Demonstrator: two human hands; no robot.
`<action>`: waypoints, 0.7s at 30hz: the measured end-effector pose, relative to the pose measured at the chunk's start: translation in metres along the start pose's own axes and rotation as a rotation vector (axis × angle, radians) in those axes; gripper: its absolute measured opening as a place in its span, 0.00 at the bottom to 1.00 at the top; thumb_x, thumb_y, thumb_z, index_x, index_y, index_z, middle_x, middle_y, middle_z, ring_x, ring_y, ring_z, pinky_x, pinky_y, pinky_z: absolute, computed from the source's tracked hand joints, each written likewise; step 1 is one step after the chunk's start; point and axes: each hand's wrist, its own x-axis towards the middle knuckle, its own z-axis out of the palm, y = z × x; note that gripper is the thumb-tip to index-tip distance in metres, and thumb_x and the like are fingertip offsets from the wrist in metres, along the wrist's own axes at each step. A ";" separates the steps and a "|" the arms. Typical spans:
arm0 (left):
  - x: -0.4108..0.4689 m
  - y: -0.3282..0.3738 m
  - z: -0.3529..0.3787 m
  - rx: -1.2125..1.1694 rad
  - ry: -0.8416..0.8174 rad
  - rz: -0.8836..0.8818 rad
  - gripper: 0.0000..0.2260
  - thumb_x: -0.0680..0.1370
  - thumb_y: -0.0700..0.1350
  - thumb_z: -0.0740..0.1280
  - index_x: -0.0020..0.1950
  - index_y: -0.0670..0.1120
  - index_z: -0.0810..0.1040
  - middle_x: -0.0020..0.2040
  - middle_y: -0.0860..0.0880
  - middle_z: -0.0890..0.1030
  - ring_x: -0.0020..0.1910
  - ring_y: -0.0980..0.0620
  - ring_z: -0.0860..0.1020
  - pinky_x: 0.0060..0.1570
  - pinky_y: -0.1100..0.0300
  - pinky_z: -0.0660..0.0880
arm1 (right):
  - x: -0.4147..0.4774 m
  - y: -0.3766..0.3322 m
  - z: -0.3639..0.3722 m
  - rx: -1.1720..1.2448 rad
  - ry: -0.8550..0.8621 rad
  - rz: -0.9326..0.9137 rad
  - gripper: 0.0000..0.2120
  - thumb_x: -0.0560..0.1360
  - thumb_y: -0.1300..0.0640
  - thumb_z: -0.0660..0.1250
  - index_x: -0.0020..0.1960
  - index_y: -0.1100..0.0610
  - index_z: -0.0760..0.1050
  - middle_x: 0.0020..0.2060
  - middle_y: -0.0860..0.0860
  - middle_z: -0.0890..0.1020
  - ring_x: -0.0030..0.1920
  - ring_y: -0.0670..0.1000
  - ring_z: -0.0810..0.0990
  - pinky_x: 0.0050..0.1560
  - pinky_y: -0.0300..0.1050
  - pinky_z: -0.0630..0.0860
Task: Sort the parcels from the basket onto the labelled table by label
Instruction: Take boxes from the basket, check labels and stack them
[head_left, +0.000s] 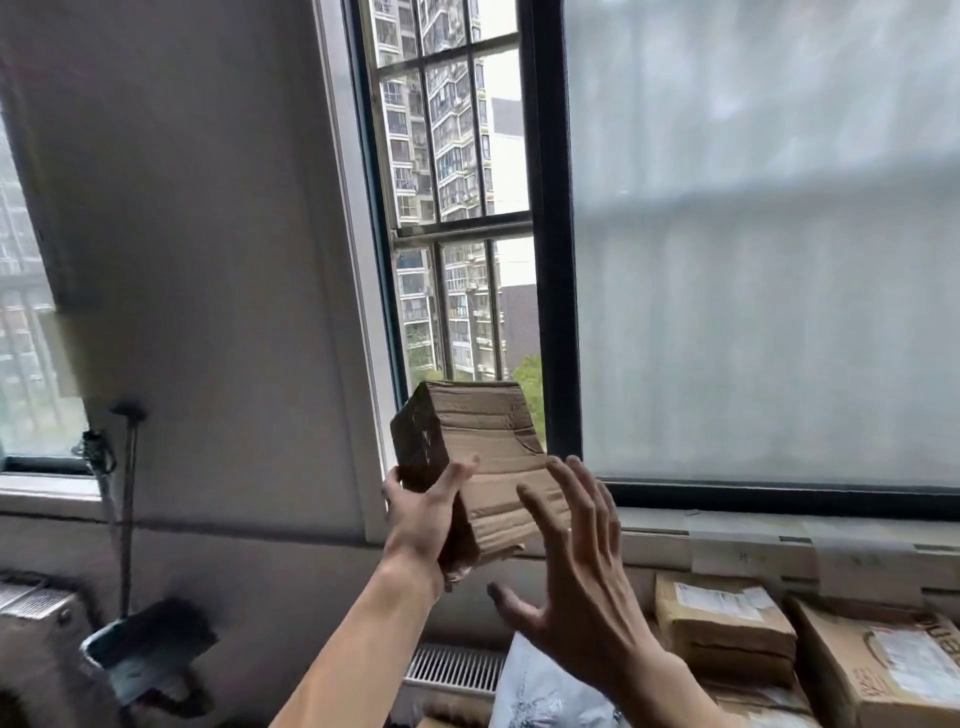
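Your right hand (576, 561), nearest the lens, was open, fingers (571, 499) spread just beside the cardboard parcel (483, 467), which your left hand (423, 519) gripped alone at its lower end, raised and tilted before the window (457, 208). Risk: that single low hold could let the parcel twist and drop. Other boxes (722, 623) and a white mailer bag (545, 691) crowded the lower right, hiding whatever tabletop lay beneath them.

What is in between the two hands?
A brown cardboard box, seen in the head view. The left hand grips its lower end, and the right hand is spread open at its other side.
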 end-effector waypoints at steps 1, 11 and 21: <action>0.002 -0.001 0.004 -0.008 0.028 -0.036 0.44 0.60 0.54 0.85 0.70 0.51 0.66 0.57 0.38 0.83 0.49 0.38 0.85 0.43 0.42 0.84 | -0.003 0.000 0.007 -0.071 -0.036 -0.073 0.54 0.65 0.37 0.77 0.82 0.51 0.53 0.81 0.62 0.54 0.82 0.64 0.53 0.77 0.69 0.58; -0.020 -0.017 0.023 -0.144 -0.215 -0.213 0.54 0.61 0.64 0.85 0.78 0.46 0.64 0.65 0.35 0.81 0.58 0.32 0.83 0.59 0.35 0.79 | -0.014 0.003 0.014 -0.146 0.132 -0.146 0.45 0.63 0.52 0.77 0.76 0.54 0.61 0.71 0.61 0.68 0.75 0.62 0.66 0.70 0.73 0.64; -0.053 -0.036 0.003 -0.222 -0.260 0.000 0.52 0.60 0.74 0.77 0.75 0.47 0.69 0.68 0.39 0.79 0.67 0.40 0.78 0.69 0.42 0.70 | -0.010 -0.010 -0.042 0.477 0.267 0.271 0.56 0.56 0.57 0.83 0.75 0.56 0.55 0.66 0.59 0.71 0.63 0.58 0.78 0.57 0.50 0.80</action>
